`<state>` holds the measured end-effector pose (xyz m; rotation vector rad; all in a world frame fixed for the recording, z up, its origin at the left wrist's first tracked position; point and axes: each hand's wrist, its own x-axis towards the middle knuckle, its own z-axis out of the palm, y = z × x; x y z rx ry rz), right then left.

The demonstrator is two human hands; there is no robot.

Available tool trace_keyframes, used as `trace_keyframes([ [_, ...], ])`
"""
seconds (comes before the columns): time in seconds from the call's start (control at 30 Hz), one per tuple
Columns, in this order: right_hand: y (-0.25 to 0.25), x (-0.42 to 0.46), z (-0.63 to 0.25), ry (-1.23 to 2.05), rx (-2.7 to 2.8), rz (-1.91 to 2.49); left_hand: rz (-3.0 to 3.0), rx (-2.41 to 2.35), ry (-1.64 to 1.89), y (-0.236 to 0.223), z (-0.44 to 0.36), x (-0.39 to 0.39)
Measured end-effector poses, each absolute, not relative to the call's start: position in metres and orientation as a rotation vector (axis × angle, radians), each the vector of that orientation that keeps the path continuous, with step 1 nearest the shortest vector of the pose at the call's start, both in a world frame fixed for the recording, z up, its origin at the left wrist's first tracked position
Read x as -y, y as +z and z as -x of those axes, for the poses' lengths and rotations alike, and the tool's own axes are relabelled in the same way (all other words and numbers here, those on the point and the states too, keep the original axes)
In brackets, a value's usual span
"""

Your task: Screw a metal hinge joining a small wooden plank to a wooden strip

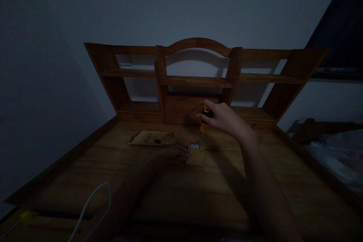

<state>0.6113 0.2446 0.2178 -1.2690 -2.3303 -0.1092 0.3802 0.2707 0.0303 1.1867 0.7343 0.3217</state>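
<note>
My right hand point(219, 115) is closed round the handle of a yellow and black screwdriver point(203, 127). Its shaft points down, slightly tilted, and the tip meets the right end of a small silver metal hinge point(195, 145). That hinge lies on a light wooden piece point(197, 157) on the desktop. Just left of the hinge is my left hand point(173, 154), low over the wood with its fingers curled together. Whatever those fingers pinch is too dark to make out.
A wooden shelf unit point(197, 81) rises at the back of the wooden desktop point(272, 166). A torn brown strip point(153, 137) lies left of the hinge. At the lower left a white cable point(93, 193) loops up, near a blurred yellow object point(27, 217).
</note>
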Motion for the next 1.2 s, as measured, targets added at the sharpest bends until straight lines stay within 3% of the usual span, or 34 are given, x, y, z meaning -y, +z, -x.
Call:
trace_keyframes([
  [0.2, 0.217, -0.242, -0.603, -0.488, 2.237, 1.496, -1.225, -0.752, 0.323, 0.032, -0.381, -0.271],
  [0.6, 0.218, -0.245, -0.611, 0.039, 2.377, 1.116, -1.249, -0.767, 0.327, 0.034, -0.382, -0.268],
  [0.73, 0.217, -0.247, -0.611, -0.028, 2.349, 1.16, -1.227, -0.778, 0.338, 0.035, -0.381, -0.267],
  [0.97, 0.219, -0.241, -0.605, -0.472, 2.207, 1.545, -1.209, -0.769, 0.324, 0.037, -0.382, -0.266],
  [1.2, 0.222, -0.238, -0.605, -0.276, 2.314, 1.347, -1.204, -0.766, 0.345, 0.036, -0.382, -0.265],
])
